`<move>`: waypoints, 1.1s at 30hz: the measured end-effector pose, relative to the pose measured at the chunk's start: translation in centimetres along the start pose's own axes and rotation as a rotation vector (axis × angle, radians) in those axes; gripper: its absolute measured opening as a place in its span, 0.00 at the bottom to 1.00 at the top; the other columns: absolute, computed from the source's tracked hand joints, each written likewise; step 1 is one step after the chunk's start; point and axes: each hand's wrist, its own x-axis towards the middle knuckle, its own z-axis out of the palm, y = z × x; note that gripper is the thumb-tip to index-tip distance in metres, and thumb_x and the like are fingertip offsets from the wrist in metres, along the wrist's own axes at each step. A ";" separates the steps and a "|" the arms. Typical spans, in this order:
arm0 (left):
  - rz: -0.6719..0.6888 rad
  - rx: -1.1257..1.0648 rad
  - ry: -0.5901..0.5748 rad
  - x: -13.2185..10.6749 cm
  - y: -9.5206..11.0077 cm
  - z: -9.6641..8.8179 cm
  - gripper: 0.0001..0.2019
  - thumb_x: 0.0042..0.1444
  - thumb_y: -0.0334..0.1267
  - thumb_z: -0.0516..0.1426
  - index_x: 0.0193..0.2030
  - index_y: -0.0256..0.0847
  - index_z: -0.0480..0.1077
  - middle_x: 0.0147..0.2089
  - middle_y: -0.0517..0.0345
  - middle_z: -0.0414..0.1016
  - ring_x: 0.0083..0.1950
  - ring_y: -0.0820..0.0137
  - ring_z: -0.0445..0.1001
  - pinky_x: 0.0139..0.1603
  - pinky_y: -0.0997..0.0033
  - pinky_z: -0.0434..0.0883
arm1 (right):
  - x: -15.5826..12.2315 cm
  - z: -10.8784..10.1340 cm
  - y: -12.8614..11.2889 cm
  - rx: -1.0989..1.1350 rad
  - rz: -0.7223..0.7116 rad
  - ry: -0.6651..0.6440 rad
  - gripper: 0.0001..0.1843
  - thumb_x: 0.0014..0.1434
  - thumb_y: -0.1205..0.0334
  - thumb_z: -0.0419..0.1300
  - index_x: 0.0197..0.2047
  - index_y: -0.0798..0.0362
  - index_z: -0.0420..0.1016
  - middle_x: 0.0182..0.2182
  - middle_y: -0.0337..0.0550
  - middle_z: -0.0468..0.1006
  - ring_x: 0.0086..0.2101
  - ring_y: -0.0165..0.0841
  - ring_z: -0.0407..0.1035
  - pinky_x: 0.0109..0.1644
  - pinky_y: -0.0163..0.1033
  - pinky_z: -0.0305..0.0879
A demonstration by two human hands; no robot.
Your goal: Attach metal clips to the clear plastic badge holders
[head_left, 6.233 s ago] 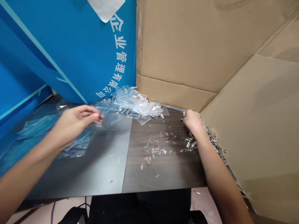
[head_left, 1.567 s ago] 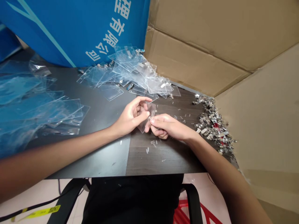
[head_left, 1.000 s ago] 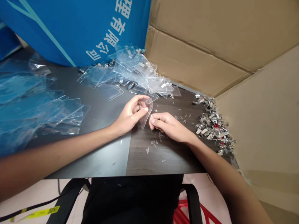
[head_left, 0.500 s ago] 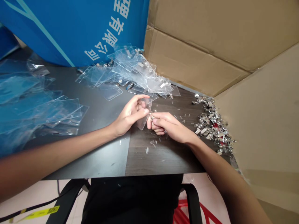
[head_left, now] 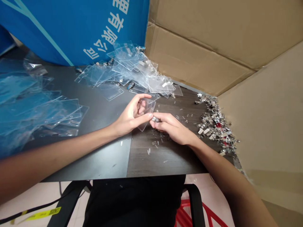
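Note:
Over the middle of the table, my left hand (head_left: 134, 115) is closed on a clear plastic badge holder (head_left: 149, 107), which tilts between thumb and fingers. The left thumb reaches across to the holder's edge. My right hand (head_left: 169, 124) pinches a small metal badge clip (head_left: 155, 119) against that same edge, close to the left thumb tip. Whether the clip is joined to the holder is hidden by the fingers. Small clear plastic bits (head_left: 153, 143) lie scattered on the wood-look surface below.
A stack of clear badge holders (head_left: 63, 110) spreads at the left. Holders with clips (head_left: 132, 69) are heaped at the back. Loose metal clips (head_left: 213, 123) pile up on the right. A cardboard box (head_left: 189, 60) and a blue printed panel (head_left: 71, 28) stand behind.
The left thumb has slid right to the clip at the holder's edge. The right fingers have straightened around the clip, which shows more plainly. The view has shifted slightly.

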 end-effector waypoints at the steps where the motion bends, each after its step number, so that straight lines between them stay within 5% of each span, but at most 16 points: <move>1: 0.003 0.003 0.005 0.0 0.1 0.1 0.31 0.59 0.46 0.74 0.66 0.47 0.70 0.42 0.60 0.59 0.36 0.69 0.57 0.36 0.67 0.61 | 0.0 0.0 0.0 -0.024 -0.008 0.003 0.09 0.70 0.60 0.55 0.35 0.48 0.63 0.32 0.35 0.63 0.34 0.33 0.56 0.41 0.40 0.53; 14: 0.057 0.040 0.125 -0.2 0.0 0.5 0.29 0.57 0.44 0.74 0.62 0.48 0.71 0.42 0.61 0.60 0.38 0.69 0.59 0.39 0.67 0.63 | 0.5 0.2 0.7 -0.145 0.001 0.103 0.19 0.76 0.55 0.52 0.31 0.49 0.63 0.26 0.32 0.63 0.31 0.32 0.58 0.40 0.40 0.52; 21: -0.011 0.074 0.134 0.9 1.4 -1.6 0.17 0.67 0.51 0.66 0.55 0.42 0.77 0.37 0.60 0.71 0.35 0.68 0.68 0.38 0.67 0.66 | 0.9 -0.2 0.2 -0.247 0.029 0.159 0.16 0.74 0.57 0.53 0.32 0.49 0.67 0.27 0.33 0.68 0.31 0.32 0.63 0.41 0.39 0.54; 24: -0.041 0.200 0.139 2.6 4.3 -3.2 0.17 0.62 0.49 0.69 0.50 0.41 0.78 0.33 0.59 0.75 0.32 0.68 0.71 0.37 0.65 0.69 | 1.2 -0.3 0.4 -0.332 0.114 0.239 0.13 0.76 0.51 0.57 0.51 0.51 0.74 0.29 0.33 0.72 0.31 0.34 0.65 0.40 0.39 0.57; 27: -0.086 0.274 0.239 5.4 7.6 -4.7 0.16 0.57 0.42 0.70 0.49 0.39 0.78 0.30 0.57 0.77 0.30 0.65 0.75 0.38 0.63 0.72 | 1.4 -0.3 0.7 -0.545 0.218 0.272 0.25 0.75 0.50 0.62 0.67 0.55 0.68 0.33 0.38 0.78 0.35 0.40 0.73 0.42 0.41 0.60; 33: -0.028 0.280 0.539 14.2 10.7 -7.7 0.18 0.49 0.28 0.69 0.44 0.42 0.69 0.36 0.52 0.78 0.37 0.60 0.81 0.47 0.52 0.79 | 1.5 -0.2 0.5 -0.757 0.274 0.245 0.19 0.73 0.54 0.68 0.62 0.51 0.77 0.56 0.55 0.85 0.51 0.49 0.82 0.51 0.45 0.68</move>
